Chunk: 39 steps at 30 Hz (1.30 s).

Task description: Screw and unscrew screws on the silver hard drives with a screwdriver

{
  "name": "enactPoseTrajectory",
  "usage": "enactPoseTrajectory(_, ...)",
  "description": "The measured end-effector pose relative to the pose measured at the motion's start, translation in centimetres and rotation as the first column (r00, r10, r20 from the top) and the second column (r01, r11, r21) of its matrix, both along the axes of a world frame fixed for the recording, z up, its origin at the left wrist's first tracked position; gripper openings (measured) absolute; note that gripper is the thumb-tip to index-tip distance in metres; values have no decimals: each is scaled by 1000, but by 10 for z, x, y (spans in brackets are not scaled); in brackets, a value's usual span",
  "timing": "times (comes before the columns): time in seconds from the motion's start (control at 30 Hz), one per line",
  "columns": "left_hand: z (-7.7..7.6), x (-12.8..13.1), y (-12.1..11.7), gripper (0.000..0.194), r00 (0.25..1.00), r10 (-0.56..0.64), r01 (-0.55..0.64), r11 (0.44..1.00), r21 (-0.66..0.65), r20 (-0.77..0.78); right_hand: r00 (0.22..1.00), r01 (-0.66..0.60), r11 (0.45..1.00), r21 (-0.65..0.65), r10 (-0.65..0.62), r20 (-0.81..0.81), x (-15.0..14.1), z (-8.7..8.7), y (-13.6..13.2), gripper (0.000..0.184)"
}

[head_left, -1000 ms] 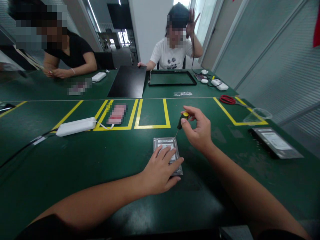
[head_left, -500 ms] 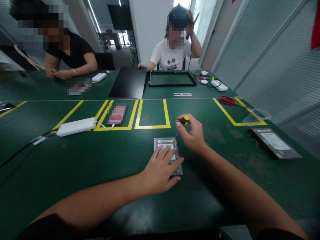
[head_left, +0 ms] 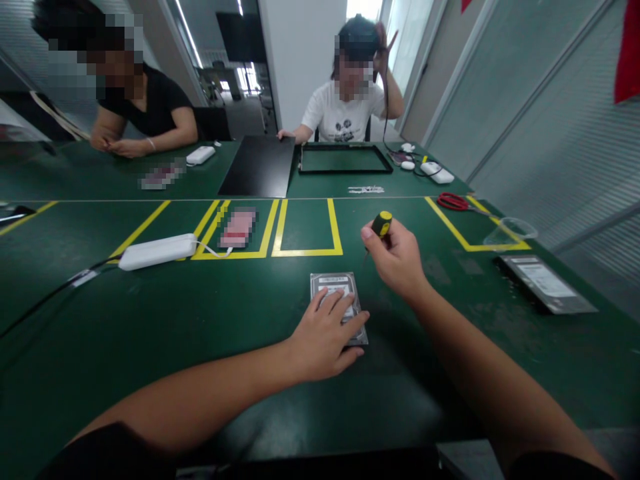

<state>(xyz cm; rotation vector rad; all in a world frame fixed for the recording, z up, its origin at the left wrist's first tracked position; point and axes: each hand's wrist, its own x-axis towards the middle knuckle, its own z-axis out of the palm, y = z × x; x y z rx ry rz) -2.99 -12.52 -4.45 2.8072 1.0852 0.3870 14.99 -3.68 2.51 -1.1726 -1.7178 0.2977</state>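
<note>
A silver hard drive (head_left: 332, 281) with a white label lies flat on the green table (head_left: 240, 320) in front of me. My left hand (head_left: 327, 330) rests on the drive with its fingers spread, covering much of the label and the lower left part. My right hand (head_left: 397, 257) is closed around a small screwdriver (head_left: 383, 224) with a dark green and yellow handle. The screwdriver's thin shaft points down, and its tip is off the drive, to the right of the upper right corner.
A second drive-like unit (head_left: 545, 283) lies at the right, near a clear plastic piece (head_left: 510, 231) and red-handled scissors (head_left: 453, 201). At left are a white power bank (head_left: 157, 252) and a phone (head_left: 239, 228). Two people sit opposite, by a black panel (head_left: 257, 167) and frame (head_left: 345, 171).
My right hand has lifted the screwdriver away from the drive's upper right corner, moving it up and to the right. My left hand stays on the drive.
</note>
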Motion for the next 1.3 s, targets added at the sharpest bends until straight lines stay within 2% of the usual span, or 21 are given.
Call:
enactPoseTrajectory(0.13,0,0,0,62,1000,-8,8,1000,8,0,1000,-7,1000,8,7,5,1,20,-9,22)
enactPoseTrajectory(0.27,0,-1,-1,62,1000,-5,5,1000,17,-6,995,93,994,53,-95,41,8,24,-15,16)
enactPoseTrajectory(0.37,0,-1,-1,62,1000,0,0,1000,14,-7,973,107,990,92,-123,194,22,13,-19,12)
enactPoseTrajectory(0.53,0,-1,0,62,1000,-10,10,1000,10,0,885,-44,993,110,-12,466,61,-27,-28,16)
enactPoseTrajectory(0.63,1,-1,0,61,1000,-12,12,1000,8,0,763,-190,980,67,104,638,85,-48,-37,24)
enactPoseTrajectory(0.7,2,0,0,61,1000,-9,9,1000,7,-3,666,-211,977,38,115,737,99,-57,-43,34)
enactPoseTrajectory(0.8,2,0,-1,61,1000,-3,3,1000,9,-8,576,-219,975,30,104,811,112,-62,-51,35)
enactPoseTrajectory(0.9,2,-1,-1,61,1000,0,0,1000,14,-9,539,-224,974,32,97,837,121,-66,-53,31)
enactPoseTrajectory(1.1,2,-1,0,60,1000,-3,3,1000,10,-18,443,-177,984,39,44,895,134,-76,-46,35)
enactPoseTrajectory(1.2,2,0,0,61,1000,-5,5,1000,10,-14,426,-171,985,23,53,903,137,-78,-45,37)
enactPoseTrajectory(1.3,2,0,0,62,1000,-9,9,1000,6,-10,444,-165,986,9,66,894,135,-77,-47,39)
